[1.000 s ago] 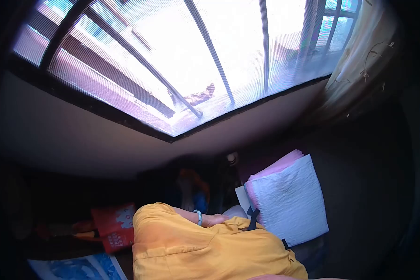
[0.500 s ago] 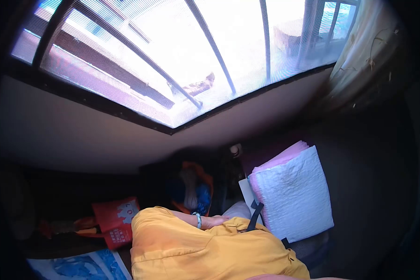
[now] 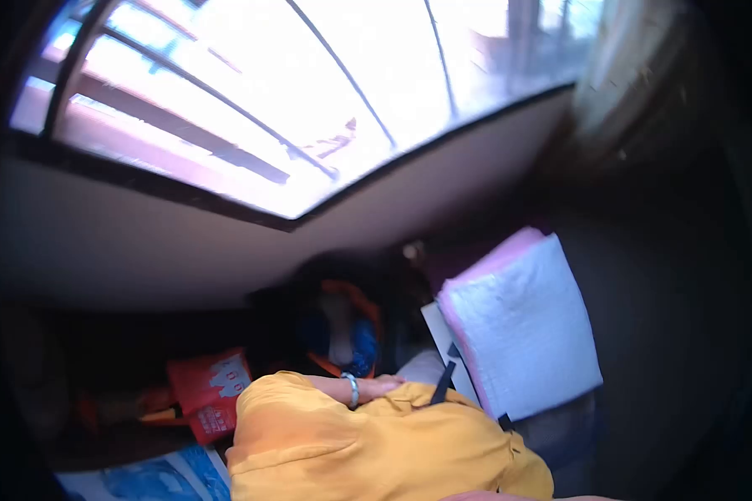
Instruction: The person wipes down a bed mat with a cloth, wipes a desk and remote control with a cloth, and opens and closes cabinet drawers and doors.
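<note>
My left hand [image 3: 382, 387], with a pale bracelet at the wrist, rests low against the front of the yellow shirt [image 3: 376, 442]. Its fingers are blurred and partly covered by the cloth, so their grip does not show. Just right of it runs a dark strap [image 3: 444, 382]. Beyond the strap lies a folded white pad with a pink layer [image 3: 522, 326], beside a white flat panel [image 3: 439, 327]. My right hand is out of view.
A bright barred window [image 3: 351, 75] fills the top, with a curtain [image 3: 622, 67] at its right. At lower left are a red bag [image 3: 207, 392] and a blue-and-white printed sheet [image 3: 150, 480]. An orange-edged bag with blue contents [image 3: 363, 342] stands in shadow.
The view has shifted slightly and blurred; the window sits higher and further left. My left hand stays at the shirt front, with slightly less of it showing.
</note>
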`<state>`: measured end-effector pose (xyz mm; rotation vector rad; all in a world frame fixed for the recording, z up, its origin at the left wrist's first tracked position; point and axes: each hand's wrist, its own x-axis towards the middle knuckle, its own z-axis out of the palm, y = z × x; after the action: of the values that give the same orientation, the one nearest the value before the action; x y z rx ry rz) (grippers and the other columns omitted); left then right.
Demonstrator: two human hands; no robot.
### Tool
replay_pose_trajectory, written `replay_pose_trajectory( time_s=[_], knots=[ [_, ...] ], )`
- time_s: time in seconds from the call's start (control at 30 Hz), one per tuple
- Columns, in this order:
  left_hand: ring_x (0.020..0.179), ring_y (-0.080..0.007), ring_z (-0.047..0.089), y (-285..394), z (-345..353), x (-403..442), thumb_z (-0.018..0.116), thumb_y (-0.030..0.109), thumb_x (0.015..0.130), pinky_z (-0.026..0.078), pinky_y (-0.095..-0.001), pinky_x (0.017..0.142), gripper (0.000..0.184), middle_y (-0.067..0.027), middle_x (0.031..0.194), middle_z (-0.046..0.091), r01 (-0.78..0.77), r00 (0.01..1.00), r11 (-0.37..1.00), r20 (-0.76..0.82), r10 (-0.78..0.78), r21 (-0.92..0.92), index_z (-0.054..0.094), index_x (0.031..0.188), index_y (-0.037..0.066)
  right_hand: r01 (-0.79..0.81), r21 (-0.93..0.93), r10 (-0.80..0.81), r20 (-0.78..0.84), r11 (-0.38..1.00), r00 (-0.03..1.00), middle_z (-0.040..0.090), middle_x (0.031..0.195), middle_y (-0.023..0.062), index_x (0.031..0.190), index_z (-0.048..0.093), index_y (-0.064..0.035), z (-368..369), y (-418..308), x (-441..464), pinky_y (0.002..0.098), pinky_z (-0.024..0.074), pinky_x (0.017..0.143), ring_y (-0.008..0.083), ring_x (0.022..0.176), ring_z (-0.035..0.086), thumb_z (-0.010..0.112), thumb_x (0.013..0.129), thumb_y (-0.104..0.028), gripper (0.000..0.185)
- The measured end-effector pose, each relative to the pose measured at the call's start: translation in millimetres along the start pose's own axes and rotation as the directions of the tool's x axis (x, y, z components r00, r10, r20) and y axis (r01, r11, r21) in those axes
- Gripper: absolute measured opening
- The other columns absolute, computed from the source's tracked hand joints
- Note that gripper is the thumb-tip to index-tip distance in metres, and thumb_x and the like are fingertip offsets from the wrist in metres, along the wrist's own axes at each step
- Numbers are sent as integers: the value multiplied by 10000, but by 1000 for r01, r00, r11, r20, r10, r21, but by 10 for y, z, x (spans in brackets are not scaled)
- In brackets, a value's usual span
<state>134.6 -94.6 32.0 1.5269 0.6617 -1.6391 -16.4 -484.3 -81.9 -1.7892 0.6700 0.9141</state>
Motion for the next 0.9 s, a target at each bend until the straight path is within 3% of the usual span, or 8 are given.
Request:
replay_pose_trajectory(
  time_s=[0.13,0.2,0.3,0.4,0.43,0.53,0.73,0.9],
  knots=[
    [848,-164,614,423,39,-335,581,151,863,498,-319,762,198,-72,945,665,-120,993,993,-15,120,-3,664,993,27,85,-25,-84,37,996,996,595,674,97,923,645,-14,39,-141,-251,346,466,600,201,604,561,511,904,-200,230],
    [800,-160,618,457,30,-220,595,74,822,500,-291,716,143,-65,852,664,-48,997,991,53,55,-128,674,925,15,245,-73,-254,-166,967,953,596,703,128,940,619,-18,-136,-599,-296,346,472,614,210,630,588,530,885,-183,195],
    [1010,-186,578,784,65,-126,605,95,764,465,-294,857,363,-128,1099,609,-291,950,943,70,305,-159,596,1113,-4,406,33,-369,-354,913,859,620,825,199,1020,596,-3,-579,-1481,-252,413,494,713,364,772,602,568,831,-114,222],
    [1170,-338,481,1374,275,4,564,71,745,395,-397,995,504,-221,1235,499,-626,528,437,-62,847,646,486,1234,-21,483,-434,-649,-535,761,541,593,1051,215,1105,554,30,-698,-1902,143,421,466,828,362,960,567,597,781,-67,341],
    [1189,-374,457,1605,407,67,547,42,750,380,-419,1011,513,-230,1242,477,-593,305,203,-15,952,779,466,1252,-23,454,-459,-642,-472,764,604,497,1241,216,1185,505,48,-754,-1923,284,446,402,951,393,1129,467,612,748,-56,461],
    [1334,-458,252,2282,775,170,541,57,693,241,-556,1071,674,-241,1396,348,-628,129,-69,191,973,775,419,1355,108,374,-612,-673,-378,697,636,363,1389,201,1310,441,-27,-734,-2026,537,529,259,1071,461,1277,292,633,755,-115,594],
    [1406,-399,111,2920,642,793,492,252,835,118,-614,1088,624,-171,1505,211,-310,362,-120,234,902,943,316,1428,171,274,-759,-708,-325,591,628,311,1450,130,1343,439,-134,-922,-1993,823,574,235,1061,417,1323,247,637,780,-200,600],
    [1417,-368,86,2809,373,962,417,316,894,94,-580,1111,595,-153,1530,156,-288,466,-13,152,871,958,259,1455,195,-135,-708,-542,-635,693,551,318,1467,97,1420,347,-193,-1519,-828,838,545,256,1051,348,1329,295,578,852,-308,624]
  ],
)
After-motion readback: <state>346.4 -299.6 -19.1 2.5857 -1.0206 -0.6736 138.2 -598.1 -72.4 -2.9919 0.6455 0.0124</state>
